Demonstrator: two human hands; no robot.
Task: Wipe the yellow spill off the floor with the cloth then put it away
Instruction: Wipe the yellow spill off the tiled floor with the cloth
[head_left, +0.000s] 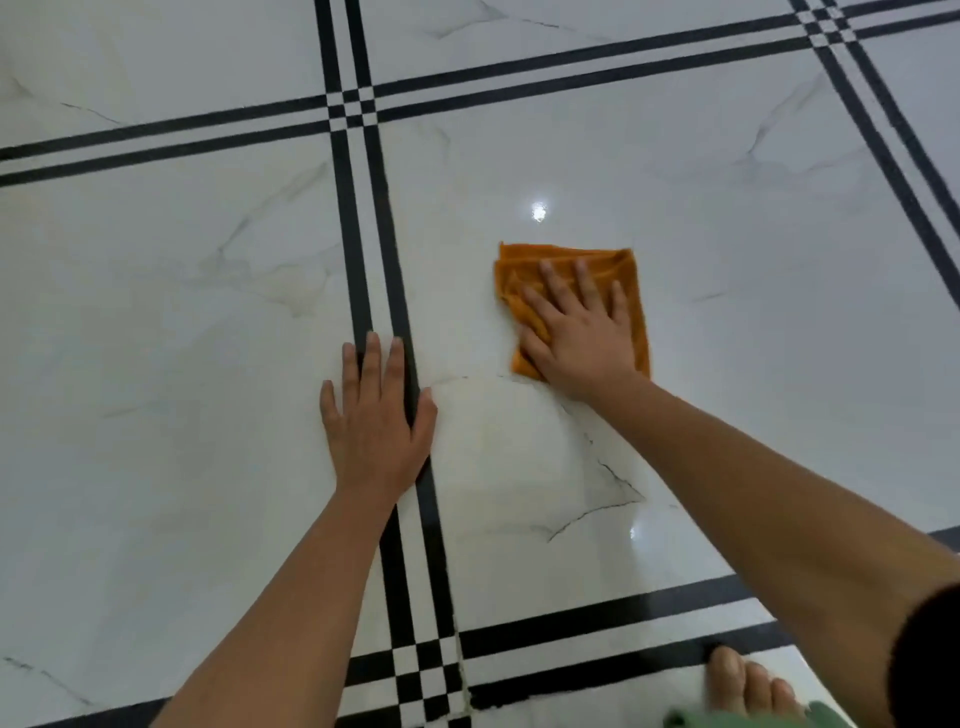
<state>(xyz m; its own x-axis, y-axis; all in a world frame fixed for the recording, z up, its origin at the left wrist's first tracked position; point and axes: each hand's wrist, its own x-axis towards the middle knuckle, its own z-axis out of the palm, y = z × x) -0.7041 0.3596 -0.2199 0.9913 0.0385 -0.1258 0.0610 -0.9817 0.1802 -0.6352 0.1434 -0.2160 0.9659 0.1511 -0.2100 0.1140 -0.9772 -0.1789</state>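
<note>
An orange folded cloth lies flat on the white marble floor tile, right of centre. My right hand presses down on it with fingers spread, covering its lower left part. My left hand rests flat on the floor to the left, palm down across two black tile stripes, fingers apart, holding nothing. No yellow spill shows on the open floor; only a faint yellowish line runs along a tile joint near the bottom. Whatever lies under the cloth is hidden.
White marble tiles with double black stripes fill the view. A bare foot stands at the bottom right beside a bit of green fabric. A light glare shines just beyond the cloth.
</note>
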